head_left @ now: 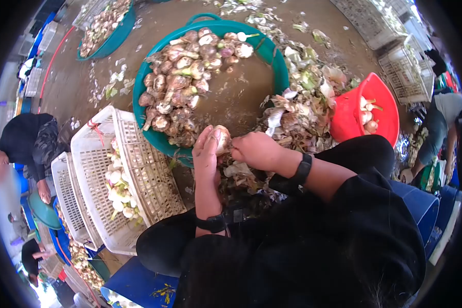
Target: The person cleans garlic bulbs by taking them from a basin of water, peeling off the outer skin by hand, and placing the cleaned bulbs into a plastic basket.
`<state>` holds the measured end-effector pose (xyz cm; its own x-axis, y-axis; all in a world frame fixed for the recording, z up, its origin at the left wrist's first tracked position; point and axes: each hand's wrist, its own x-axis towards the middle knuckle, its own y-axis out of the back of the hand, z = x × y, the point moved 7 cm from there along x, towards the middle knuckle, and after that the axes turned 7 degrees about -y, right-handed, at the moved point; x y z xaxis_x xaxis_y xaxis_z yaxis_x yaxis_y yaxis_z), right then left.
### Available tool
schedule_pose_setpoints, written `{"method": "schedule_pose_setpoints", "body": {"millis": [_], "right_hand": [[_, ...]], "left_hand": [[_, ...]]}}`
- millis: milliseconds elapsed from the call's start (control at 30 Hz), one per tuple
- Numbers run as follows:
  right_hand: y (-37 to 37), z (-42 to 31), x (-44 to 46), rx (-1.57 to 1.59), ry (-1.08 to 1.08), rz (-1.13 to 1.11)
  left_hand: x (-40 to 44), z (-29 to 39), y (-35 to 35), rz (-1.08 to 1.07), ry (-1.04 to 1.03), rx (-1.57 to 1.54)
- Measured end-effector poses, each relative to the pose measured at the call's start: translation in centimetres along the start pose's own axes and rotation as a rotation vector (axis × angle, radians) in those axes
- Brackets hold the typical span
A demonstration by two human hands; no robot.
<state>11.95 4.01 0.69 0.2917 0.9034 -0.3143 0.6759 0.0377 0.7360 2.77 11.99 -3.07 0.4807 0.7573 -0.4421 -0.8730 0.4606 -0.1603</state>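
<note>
My left hand [206, 152] is closed around a garlic bulb [223, 140] and holds it above the near edge of a green tub [138, 110]. Just right of the bulb, my right hand [257, 150] is curled shut, its fingertips close to the bulb's side. Whatever those fingers hold, if anything, is hidden. Unpeeled garlic bulbs [177, 84], dirty and with short stems, are heaped along the tub's left and far sides, with muddy brown bottom showing on the right.
A white plastic crate [95, 169] with cleaner garlic stands at left. A red bucket [390, 110] holding several bulbs is at right. Garlic skins [305, 110] pile between tub and bucket. Another green tub [119, 38] of garlic is at far left. Other people [28, 141] work on both sides.
</note>
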Motion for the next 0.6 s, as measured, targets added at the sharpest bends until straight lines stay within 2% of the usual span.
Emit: {"method": "schedule_pose_setpoints", "body": {"millis": [100,167,233,267,300,367,400,433,467,500,533,567,600], "right_hand": [[-0.6,-0.2,-0.1,-0.057,0.02,0.028],[-1.5,0.7,0.4,-0.01,-0.027,0.03],[-2.4,2.1,1.8,0.127,0.056,0.183],[-3.1,3.8,1.6,0.69,-0.376,-0.158],[-3.1,4.0,1.5,0.692,-0.376,-0.153],[-5.0,3.7,0.3,1.522,-0.526,-0.397],[-4.2,3.3,0.0,1.631,-0.436,-0.396],[-3.9,3.3,-0.3,1.632,-0.436,-0.392],[-2.7,3.0,-0.5,1.26,-0.316,-0.343],[-1.8,2.7,-0.6,0.89,-0.202,-0.288],[-1.4,2.7,0.1,0.629,-0.001,-0.049],[-1.5,2.9,0.0,0.636,-0.009,-0.047],[-1.1,3.5,-0.1,0.565,-0.113,0.014]], "left_hand": [[-0.1,-0.5,0.1,0.02,-0.042,-0.015],[-0.1,-1.2,0.6,0.028,0.012,-0.093],[-0.2,-1.3,0.7,-0.016,0.042,-0.059],[-0.3,-1.3,0.2,-0.065,0.061,-0.19],[-0.4,-1.2,-0.2,-0.113,0.081,-0.321],[-0.1,-1.1,0.4,-0.202,0.035,-0.312],[-0.4,0.3,0.0,-0.334,-0.106,-0.24],[-0.9,1.7,-0.5,-0.465,-0.246,-0.166],[-1.0,1.9,-0.5,-0.482,-0.128,-0.103],[-1.1,1.2,-0.3,-0.473,0.022,-0.184],[-1.1,0.8,-0.2,-0.465,0.042,0.079],[-1.2,0.5,0.0,-0.451,0.063,0.34],[-1.4,0.9,-0.7,-0.529,-0.017,0.4]]}}
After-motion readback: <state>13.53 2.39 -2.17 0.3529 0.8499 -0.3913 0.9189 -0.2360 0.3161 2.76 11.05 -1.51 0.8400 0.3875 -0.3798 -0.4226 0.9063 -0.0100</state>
